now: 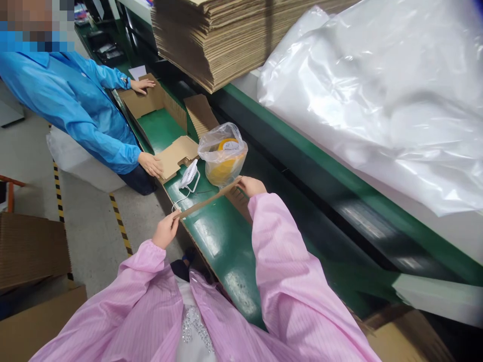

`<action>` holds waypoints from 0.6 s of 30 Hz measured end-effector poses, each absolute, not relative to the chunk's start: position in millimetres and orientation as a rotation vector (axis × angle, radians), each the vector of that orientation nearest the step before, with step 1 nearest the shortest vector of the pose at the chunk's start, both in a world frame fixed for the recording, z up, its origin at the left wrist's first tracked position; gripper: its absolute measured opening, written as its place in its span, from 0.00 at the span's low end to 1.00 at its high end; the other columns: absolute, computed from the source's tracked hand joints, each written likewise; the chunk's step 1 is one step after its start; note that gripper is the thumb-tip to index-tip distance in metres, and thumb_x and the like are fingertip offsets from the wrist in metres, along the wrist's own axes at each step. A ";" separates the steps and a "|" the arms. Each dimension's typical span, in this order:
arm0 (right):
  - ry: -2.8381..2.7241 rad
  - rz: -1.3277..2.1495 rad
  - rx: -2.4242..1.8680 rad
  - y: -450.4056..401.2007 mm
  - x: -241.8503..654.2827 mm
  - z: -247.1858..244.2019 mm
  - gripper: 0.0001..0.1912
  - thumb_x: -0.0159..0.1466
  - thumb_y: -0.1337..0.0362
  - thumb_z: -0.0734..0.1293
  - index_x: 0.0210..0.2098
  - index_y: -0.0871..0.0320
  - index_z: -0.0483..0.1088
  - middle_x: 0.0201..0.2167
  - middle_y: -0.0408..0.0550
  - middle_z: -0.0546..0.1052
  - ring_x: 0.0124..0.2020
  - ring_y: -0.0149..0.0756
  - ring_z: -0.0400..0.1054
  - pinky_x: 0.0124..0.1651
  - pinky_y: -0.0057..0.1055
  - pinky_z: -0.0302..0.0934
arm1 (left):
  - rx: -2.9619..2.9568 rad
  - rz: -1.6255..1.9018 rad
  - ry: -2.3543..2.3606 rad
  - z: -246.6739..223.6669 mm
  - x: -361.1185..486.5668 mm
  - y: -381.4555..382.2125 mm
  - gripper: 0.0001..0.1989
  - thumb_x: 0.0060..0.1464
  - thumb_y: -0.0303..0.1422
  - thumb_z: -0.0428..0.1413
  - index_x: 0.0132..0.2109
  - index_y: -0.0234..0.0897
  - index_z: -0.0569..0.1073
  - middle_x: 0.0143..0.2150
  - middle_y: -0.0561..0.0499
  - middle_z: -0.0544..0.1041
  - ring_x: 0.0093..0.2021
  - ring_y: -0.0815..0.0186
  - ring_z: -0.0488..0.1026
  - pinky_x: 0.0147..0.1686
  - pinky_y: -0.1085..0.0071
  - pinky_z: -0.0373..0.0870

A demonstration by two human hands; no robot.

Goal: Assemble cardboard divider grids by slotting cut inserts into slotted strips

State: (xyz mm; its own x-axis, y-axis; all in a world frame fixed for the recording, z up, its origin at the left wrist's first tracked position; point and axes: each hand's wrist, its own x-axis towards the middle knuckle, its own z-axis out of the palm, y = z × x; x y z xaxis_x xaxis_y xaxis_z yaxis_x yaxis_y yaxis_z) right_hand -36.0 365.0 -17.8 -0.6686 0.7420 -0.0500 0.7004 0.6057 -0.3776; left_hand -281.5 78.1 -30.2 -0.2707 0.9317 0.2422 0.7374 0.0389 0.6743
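A flat piece of brown cardboard (pixel 207 200), seen nearly edge-on as a narrow strip, is stretched between my hands above the green tabletop. My left hand (pixel 166 229) pinches its near left end, past the table's edge. At the other end, the fingers of my right hand (pixel 252 186) close on it. Under my right hand lies a slotted cardboard piece (pixel 239 202). Just beyond the strip stands a clear plastic bag (pixel 223 158) around yellow tape rolls. Left of the bag, a small white device (pixel 188 175) with a wire-like stand and a cable rests on the table.
Across the table, a co-worker in a blue jacket (pixel 86 110) has both hands on folded cardboard (pixel 175 156). A tall stack of flat cardboard (pixel 226 45) sits on the raised shelf, beside a large white plastic bundle (pixel 377 100). Brown cartons (pixel 32 249) stand at left.
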 end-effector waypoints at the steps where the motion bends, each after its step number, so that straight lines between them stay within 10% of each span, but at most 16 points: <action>1: -2.721 0.574 -1.217 364.6 -37.2 -17.2 0.14 0.63 0.59 0.60 0.43 0.56 0.73 0.39 0.49 0.78 0.41 0.40 0.70 0.38 0.30 0.60 | 1.705 1.067 2.045 -31.2 -282.3 77.7 0.15 0.61 0.32 0.47 0.53 0.37 0.69 0.52 0.43 0.76 0.50 0.60 0.75 0.49 0.62 0.75; 18: -2.540 0.844 -1.340 343.2 -49.1 -30.3 0.22 0.67 0.62 0.56 0.60 0.60 0.55 0.52 0.56 0.73 0.44 0.37 0.72 0.48 0.33 0.64 | 1.797 1.086 2.052 -21.0 -290.0 73.0 0.10 0.61 0.30 0.46 0.47 0.37 0.69 0.46 0.43 0.75 0.51 0.60 0.72 0.49 0.60 0.74</action>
State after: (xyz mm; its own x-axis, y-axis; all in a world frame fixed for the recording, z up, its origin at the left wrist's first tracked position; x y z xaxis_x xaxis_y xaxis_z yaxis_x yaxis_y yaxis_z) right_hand -49.1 343.2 -30.3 -0.5904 0.7973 -0.1258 0.7139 0.4431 -0.5422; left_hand -290.0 73.0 -21.0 -0.2377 0.9221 0.3053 0.7709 -0.0121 0.6369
